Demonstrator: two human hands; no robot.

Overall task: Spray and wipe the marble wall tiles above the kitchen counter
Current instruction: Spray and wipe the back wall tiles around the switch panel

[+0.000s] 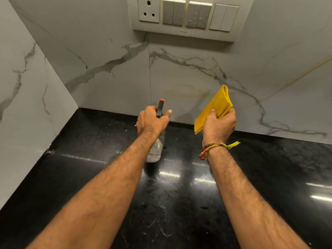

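Inspecting station: corner of a black polished table [269, 177] backed by marble wall tiles [111, 83]; the spray bottle serves as landmark for all positions below.
Spray bottle [156, 148]: clear body, black head with a red nozzle tip pointing at the tiles; it stands roughly upright near the back edge of the table, whether its base touches the surface cannot be told.
Left hand [151, 121]: fingers curled round the neck and head of the spray bottle, thumb extended along the right side of the head; a firm grip from above.
Right hand [220, 123]: just right of the spray bottle, apart from it, raised in front of the tiles; thumb and fingers pinch the lower part of the cloth.
Cloth [215, 106]: yellow, folded into a flat pad, standing up out of the right hand, right of the bottle's nozzle and close to the wall; contact with the tile cannot be told.
Tile surface: grey veining; a faint yellowish mark sits on the tile behind and right of the bottle, left of the cloth.
Switch plate [183, 15]: mounted on the wall well above the bottle, one socket and three switch pairs.
Wrist thread [215, 147]: yellow and red cord on the right wrist, right of the bottle's body.
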